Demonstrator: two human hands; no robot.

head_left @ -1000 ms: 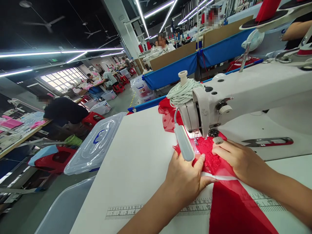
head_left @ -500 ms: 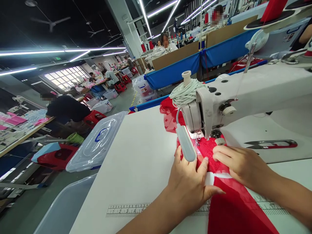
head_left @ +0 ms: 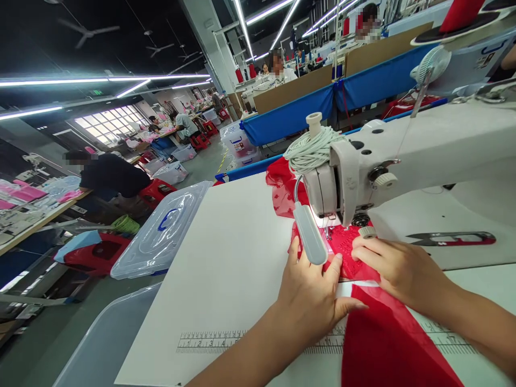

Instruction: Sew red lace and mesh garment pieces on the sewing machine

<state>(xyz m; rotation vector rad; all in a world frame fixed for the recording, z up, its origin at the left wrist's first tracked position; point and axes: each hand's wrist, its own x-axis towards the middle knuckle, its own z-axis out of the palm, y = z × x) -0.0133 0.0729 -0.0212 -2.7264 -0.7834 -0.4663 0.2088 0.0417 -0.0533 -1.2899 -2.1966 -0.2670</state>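
Note:
Under the needle of a white sewing machine (head_left: 435,142) lies red lacy fabric (head_left: 350,248). My left hand (head_left: 304,293) rests on it just in front of the presser foot (head_left: 328,232), fingers spread and thumb stretched to the right. A small grey lamp (head_left: 309,234) on a bent neck covers part of those fingers. On the fabric's right edge, my right hand (head_left: 399,266) has its fingers curled together and pinches the cloth; its fingertips are partly hidden. A plain red piece of cloth (head_left: 387,338) hangs toward me between the forearms.
Thread snips (head_left: 451,238) lie on the machine bed at right. A printed ruler (head_left: 213,342) crosses the white table (head_left: 226,258). Pale cord (head_left: 312,150) is coiled on the machine head. Left of the table are a clear lid (head_left: 165,226) and a bin (head_left: 108,344). Co-workers sit beyond.
The view has shifted slightly, so the machine sits a little farther right. Both hands stay on the fabric, and the red cloth has edged slightly toward the needle.

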